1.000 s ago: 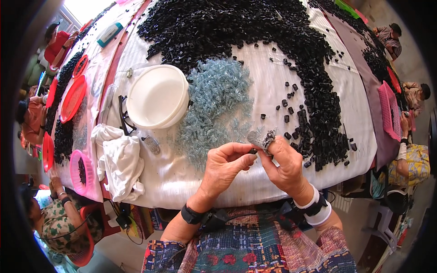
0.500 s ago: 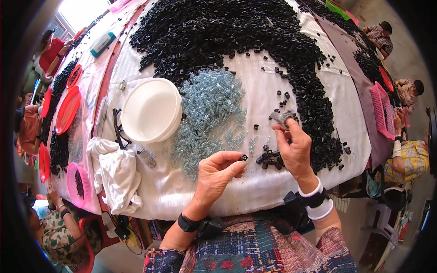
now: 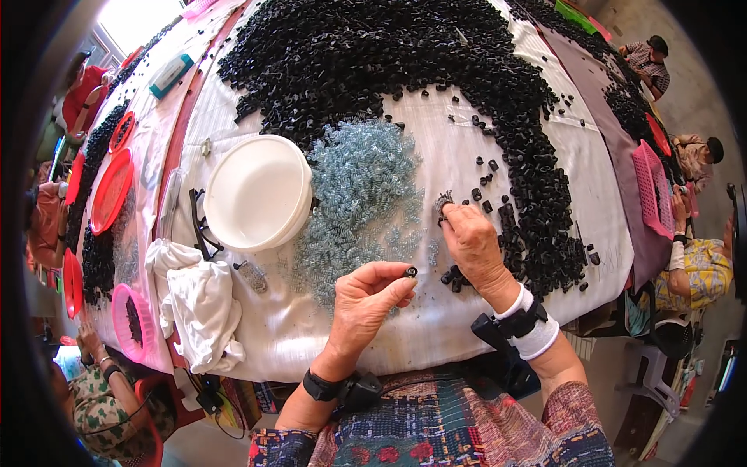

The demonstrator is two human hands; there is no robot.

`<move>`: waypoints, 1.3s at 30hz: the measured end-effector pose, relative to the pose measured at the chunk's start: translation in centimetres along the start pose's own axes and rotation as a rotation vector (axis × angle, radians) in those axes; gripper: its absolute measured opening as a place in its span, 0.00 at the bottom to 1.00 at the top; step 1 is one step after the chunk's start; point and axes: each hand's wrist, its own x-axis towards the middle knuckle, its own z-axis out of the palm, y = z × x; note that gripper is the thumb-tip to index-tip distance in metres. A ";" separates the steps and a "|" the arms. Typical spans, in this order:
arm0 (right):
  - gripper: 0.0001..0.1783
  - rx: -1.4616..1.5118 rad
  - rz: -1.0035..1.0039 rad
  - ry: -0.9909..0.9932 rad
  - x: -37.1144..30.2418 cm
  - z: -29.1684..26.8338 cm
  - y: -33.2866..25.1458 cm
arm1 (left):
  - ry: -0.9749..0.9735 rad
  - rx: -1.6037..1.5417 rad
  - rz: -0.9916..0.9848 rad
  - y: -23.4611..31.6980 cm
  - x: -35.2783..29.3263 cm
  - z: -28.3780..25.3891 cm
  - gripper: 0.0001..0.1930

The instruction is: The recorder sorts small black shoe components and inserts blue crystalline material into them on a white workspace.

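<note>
Bright overall, blown-out opening [image 3: 144,25] at upper left, sheen on tablecloth [image 3: 303,342], fisheye-bent edges, black corners

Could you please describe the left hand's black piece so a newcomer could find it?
On the white table cover, find the blue-grey heap of springs. Near its lower edge is the left hand, pinching the small black piece. Unlike the loose black pieces lying further right, it is held up.

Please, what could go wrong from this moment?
The left hand pinches a small black part, which might slip out. The right hand is close to loose black pieces and could scatter them. The coil springs lie heaped together, so they may tangle.
</note>
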 end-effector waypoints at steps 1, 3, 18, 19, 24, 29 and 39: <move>0.12 0.025 0.005 0.015 0.0 0.1 0.0 | 0.002 0.000 -0.001 0.0 0.0 0.0 0.10; 0.12 0.049 0.010 0.032 0.1 0.1 0.0 | -0.002 0.013 0.002 0.0 0.0 -0.1 0.10; 0.16 0.424 0.028 0.153 -0.7 -2.0 -2.0 | 0.022 0.050 0.048 0.2 -0.5 0.5 0.09; 0.16 0.423 0.032 0.152 -0.9 -2.9 -2.8 | 0.021 0.049 0.044 0.1 -0.5 0.7 0.09; 0.16 0.551 -0.012 0.167 -2.1 -5.5 -5.8 | 0.013 0.064 0.067 0.1 -0.6 1.5 0.10; 0.15 0.505 -0.067 0.212 -2.8 -5.8 -6.0 | -0.001 0.088 0.069 -0.1 -0.7 2.0 0.11; 0.14 0.484 -0.100 0.213 -3.6 -5.1 -5.5 | 0.018 0.215 0.108 -0.4 -0.8 2.4 0.09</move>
